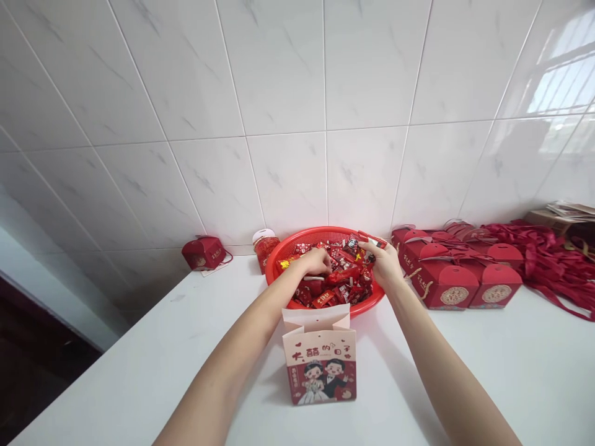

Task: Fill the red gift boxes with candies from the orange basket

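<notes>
A red plastic basket (279,248) full of wrapped candies (344,272) stands against the wall. My left hand (317,262) reaches into it from the left, its fingers curled down among the candies; what they hold, if anything, is hidden. At the basket's right rim, my right hand (385,260) is closed on wrapped candies, a red piece (373,240) and a dark one showing at its fingertips. In front of the basket, between my forearms, an upright paper gift box (320,368) printed with a cartoon couple has its top flaps open.
Several closed red gift boxes (450,285) stand in a group at the right, beside a heap of dark red ribbons (548,266). A small red box (203,253) sits at the left near the wall. Another box (266,248) touches the basket's left side. White tabletop (186,359) lies underneath.
</notes>
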Available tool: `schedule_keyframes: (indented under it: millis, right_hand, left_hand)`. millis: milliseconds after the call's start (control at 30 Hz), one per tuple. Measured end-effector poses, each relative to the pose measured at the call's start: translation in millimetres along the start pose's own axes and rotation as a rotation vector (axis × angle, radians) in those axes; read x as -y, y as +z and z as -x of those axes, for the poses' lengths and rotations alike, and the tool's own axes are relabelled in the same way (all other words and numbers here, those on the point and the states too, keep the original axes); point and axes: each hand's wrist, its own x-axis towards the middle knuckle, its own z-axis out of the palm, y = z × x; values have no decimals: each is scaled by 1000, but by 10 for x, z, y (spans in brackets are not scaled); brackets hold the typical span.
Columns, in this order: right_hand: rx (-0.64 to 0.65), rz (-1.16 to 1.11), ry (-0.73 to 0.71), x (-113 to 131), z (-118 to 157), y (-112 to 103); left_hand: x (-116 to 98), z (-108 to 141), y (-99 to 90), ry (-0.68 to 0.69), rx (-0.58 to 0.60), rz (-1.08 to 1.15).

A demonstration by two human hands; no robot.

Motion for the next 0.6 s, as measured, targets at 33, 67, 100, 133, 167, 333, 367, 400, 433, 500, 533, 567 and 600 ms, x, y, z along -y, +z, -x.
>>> schedule_keyframes:
  millis: [33,67,100,133,167,333,367,400,433,500,533,567,600]
  right_hand:
    - [3,3,-4,-1,-1,0]
    - [7,6,-7,-2,-2,-1]
    - [10,10,-9,-1,-2,-1]
    - [12,14,-9,0,-1,0]
    - [11,15,-7,3,1,2]
    - [-20,17,0,18,13,13]
    - [-21,20,2,19,13,14]
    - [-18,22,6,19,12,14]
    - [-12,24,10,18,11,13]
    - [-3,22,15,16,9,12]
    - [-2,21,16,15,9,12]
    - [-3,20,16,15,9,12]
    - [-4,19,16,15,9,12]
  left_hand:
    - [-14,30,-47,1,-22,18]
    - [-23,56,-89,1,-54,54]
    - [-26,75,-124,4,-93,104]
    - [-22,83,-149,11,-133,161]
    - [-12,81,-165,18,-166,213]
    - [75,-21,-163,75,-246,309]
    - [86,-38,-161,84,-252,329]
    - [91,-50,-161,91,-254,353]
    - [93,-57,-161,95,-252,380]
    - [87,-62,-163,102,-241,438]
    - [82,-63,-164,105,-233,461]
    - [77,-64,-165,102,-225,475]
    - [72,-66,-167,94,-219,477]
